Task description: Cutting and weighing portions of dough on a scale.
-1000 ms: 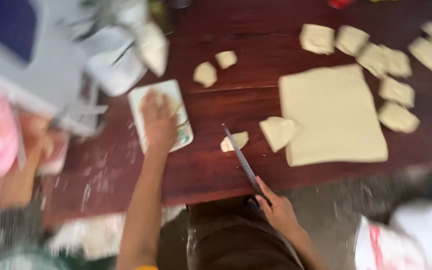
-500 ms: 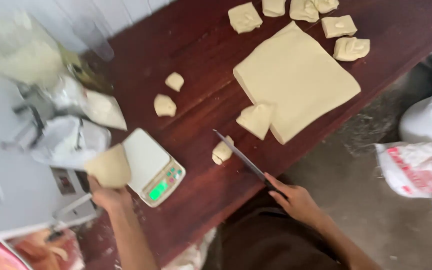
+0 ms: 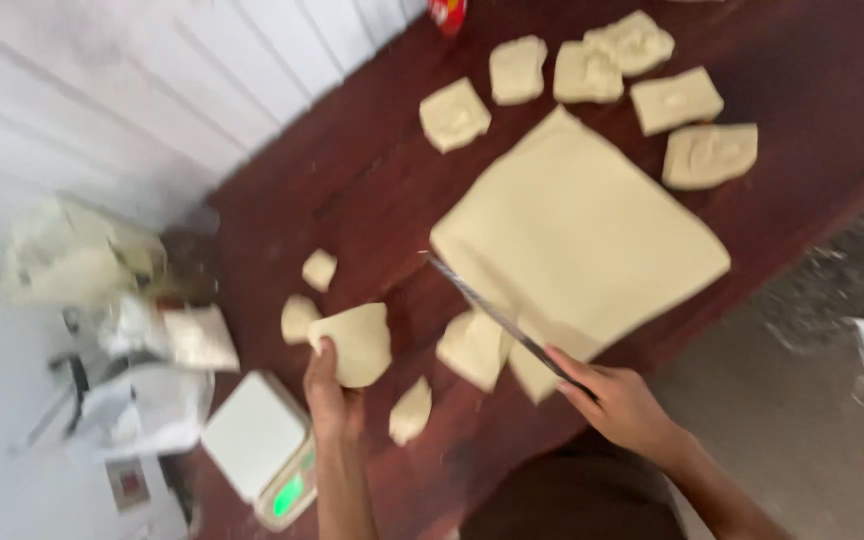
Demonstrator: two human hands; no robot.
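Note:
My left hand holds a pale dough piece just above the dark red table, right of a white kitchen scale. My right hand grips a knife whose blade lies across the near corner of a large flat dough slab. Cut dough chunks lie beside the blade and near the table's front edge. Two small scraps sit left of the held piece.
Several cut dough squares lie along the table's far side, with a red object at the top edge. Crumpled plastic bags crowd the left end by a white panelled wall. A grey floor lies to the right.
My left hand has carried the dough piece from the scale rightward toward the small scraps. The knife stays near the slab's corner. The camera view has swung.

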